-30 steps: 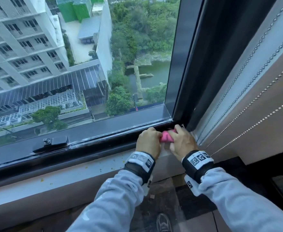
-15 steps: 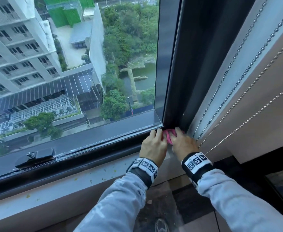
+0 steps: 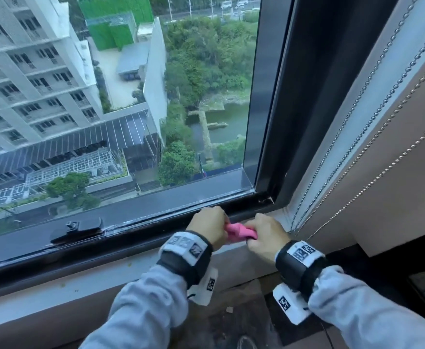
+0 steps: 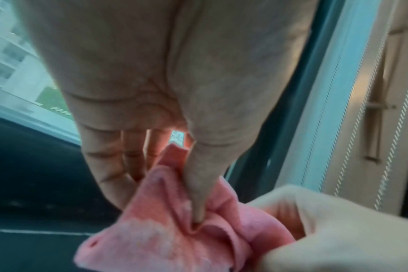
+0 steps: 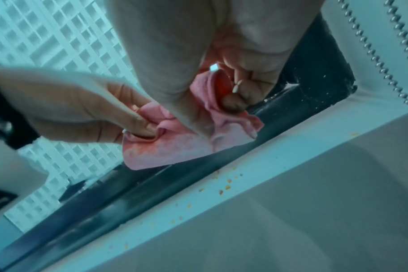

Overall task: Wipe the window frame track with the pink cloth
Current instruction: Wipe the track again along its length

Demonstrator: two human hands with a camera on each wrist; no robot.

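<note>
Both hands lift the pink cloth (image 3: 240,231) out of the track's (image 3: 246,201) right corner, left hand (image 3: 207,226) and right hand (image 3: 267,235) each pinching it, apparently refolding before another wipe.

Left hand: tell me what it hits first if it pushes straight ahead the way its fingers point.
Likely the dark window frame track right ahead of the left hand, which grips the pink cloth; depth is unclear.

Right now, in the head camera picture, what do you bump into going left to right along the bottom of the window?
black window latch → left hand → pink cloth → right hand → bead chains
</note>
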